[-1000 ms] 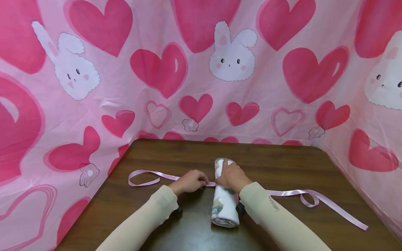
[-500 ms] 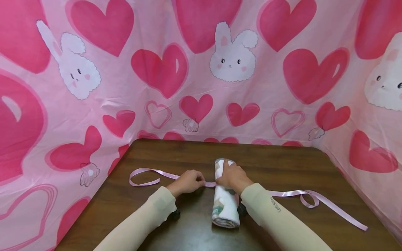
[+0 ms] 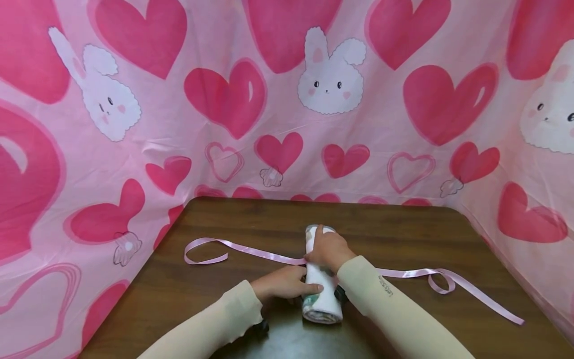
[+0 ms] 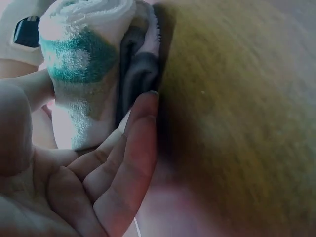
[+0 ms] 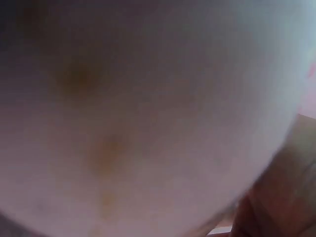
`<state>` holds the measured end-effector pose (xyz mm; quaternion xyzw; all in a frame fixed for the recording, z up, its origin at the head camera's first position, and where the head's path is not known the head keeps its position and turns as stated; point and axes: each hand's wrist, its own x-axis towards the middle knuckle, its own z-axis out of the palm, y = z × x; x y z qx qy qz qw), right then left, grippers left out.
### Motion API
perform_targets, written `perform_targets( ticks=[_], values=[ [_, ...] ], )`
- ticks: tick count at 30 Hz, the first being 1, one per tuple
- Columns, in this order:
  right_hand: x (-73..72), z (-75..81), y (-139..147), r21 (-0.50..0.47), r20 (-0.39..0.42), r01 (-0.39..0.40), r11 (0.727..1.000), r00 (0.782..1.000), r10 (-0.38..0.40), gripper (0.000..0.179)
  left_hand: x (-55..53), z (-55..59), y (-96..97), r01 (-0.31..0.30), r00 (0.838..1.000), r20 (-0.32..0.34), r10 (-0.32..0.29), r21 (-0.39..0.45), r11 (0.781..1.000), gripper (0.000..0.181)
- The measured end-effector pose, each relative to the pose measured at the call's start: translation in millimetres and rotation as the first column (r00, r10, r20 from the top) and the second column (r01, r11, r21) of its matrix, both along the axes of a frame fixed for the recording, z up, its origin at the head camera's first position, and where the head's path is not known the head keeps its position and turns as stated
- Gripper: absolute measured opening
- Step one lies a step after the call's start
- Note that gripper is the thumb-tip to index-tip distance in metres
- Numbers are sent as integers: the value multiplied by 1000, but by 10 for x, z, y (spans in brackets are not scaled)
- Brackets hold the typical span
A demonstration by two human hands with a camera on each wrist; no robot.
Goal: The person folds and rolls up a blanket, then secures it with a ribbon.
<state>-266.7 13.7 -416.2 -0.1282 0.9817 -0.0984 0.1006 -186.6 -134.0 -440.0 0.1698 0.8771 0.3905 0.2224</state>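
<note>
A rolled towel (image 3: 326, 305), white with green and beige patches, lies lengthwise on the brown table. My right hand (image 3: 331, 250) grips its far half from above, thumb on the left side. Lower down, my left hand (image 3: 287, 283) holds the roll's left side, thumb on top; the left wrist view shows its fingers (image 4: 136, 163) along the side by the tabletop. A pink satin ribbon (image 3: 269, 255) crosses under the roll, with a tail on each side. Up close, the right wrist view is mostly the blurred pale towel (image 5: 173, 123).
The left ribbon tail ends in an open curl, and the right one has a small loop. A pink cloth (image 3: 381, 124) with hearts and rabbits hangs around the back and sides of the wooden table (image 3: 251, 219).
My left hand has let go of the ribbon left of the roll and moved nearer and rightward onto the towel. The right hand stays on the towel.
</note>
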Motion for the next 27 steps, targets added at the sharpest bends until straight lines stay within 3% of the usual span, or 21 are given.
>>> perform_targets(
  ticks=[4,8,12,16,18,20,23,27],
  values=[
    [-19,-20,-47,34,-12,8,999,1000,-8,111,11,-7,17,-3,1000,3,3,0,1000,33],
    [-22,-30,-19,-13,6,27,1000,1000,-27,109,8,-18,-7,7,1000,-9,-7,8,1000,31],
    [-27,-33,61,-101,40,50,994,998,-46,105,-77,-11,-121,19,985,-168,-26,-43,999,27],
    [-47,-46,143,-179,91,91,980,993,-76,105,-230,22,-308,-86,946,-323,42,-123,989,20],
    [-54,-53,179,-204,112,113,972,990,-91,105,-306,29,-390,-127,939,-338,61,-179,976,17],
    [-48,-56,204,-212,119,123,969,988,-100,105,-374,28,-442,-127,940,-340,39,-240,962,16],
    [-41,-61,203,-193,105,115,975,990,-95,105,-465,19,-447,-87,941,-337,-17,-290,953,16],
    [-29,-40,153,-130,73,63,990,996,-54,105,-550,-13,-355,-26,946,-316,-64,-274,961,16]
  ],
)
